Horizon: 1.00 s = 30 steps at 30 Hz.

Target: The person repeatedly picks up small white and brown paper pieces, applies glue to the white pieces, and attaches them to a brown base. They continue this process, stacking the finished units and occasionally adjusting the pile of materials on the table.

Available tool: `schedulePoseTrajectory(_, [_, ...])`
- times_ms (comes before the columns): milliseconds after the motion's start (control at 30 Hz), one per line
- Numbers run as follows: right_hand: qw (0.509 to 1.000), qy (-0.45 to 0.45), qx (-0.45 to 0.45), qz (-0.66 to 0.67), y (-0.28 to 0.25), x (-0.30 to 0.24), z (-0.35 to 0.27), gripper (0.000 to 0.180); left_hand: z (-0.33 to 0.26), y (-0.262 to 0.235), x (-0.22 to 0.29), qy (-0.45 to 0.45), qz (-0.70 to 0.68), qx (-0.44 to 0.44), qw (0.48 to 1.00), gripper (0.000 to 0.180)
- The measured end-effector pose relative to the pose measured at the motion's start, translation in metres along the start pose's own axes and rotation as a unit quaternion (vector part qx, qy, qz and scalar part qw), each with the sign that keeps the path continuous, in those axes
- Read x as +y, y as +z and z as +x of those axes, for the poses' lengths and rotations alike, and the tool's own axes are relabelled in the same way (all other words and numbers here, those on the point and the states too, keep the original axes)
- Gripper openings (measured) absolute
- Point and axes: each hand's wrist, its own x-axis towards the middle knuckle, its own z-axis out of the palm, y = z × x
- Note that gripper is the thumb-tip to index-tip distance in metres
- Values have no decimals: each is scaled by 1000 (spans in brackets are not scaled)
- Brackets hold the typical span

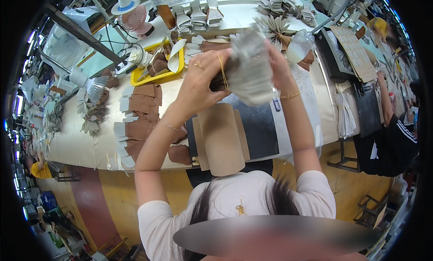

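Head view: both hands' grip, left hand [198, 83] and right hand [277, 62], pinches grey bundle [250, 71] between them.

Both arms raised, elbows bent, forearms rising from the lower edge; left hand [198, 83] curled, fingers closed in a grip, ring and wristband showing; right hand [276, 62] close beside it — fingers wrapped, wrist upright, thin bracelet on it.
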Motion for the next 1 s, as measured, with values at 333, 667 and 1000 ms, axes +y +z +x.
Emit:
schedulePoseTrajectory(333, [985,-89,137,-51,2,67,-17,68,33,59,-23,-265,-431,-42,861,69])
schedulePoseTrajectory(667, [980,-113,136,90,-13,49,11,37,40,61,-51,-291,-386,51,874,48])
schedulePoseTrajectory(1000, [920,-242,272,-142,-112,17,129,42,-2,34,15,-159,79,-56,982,64])
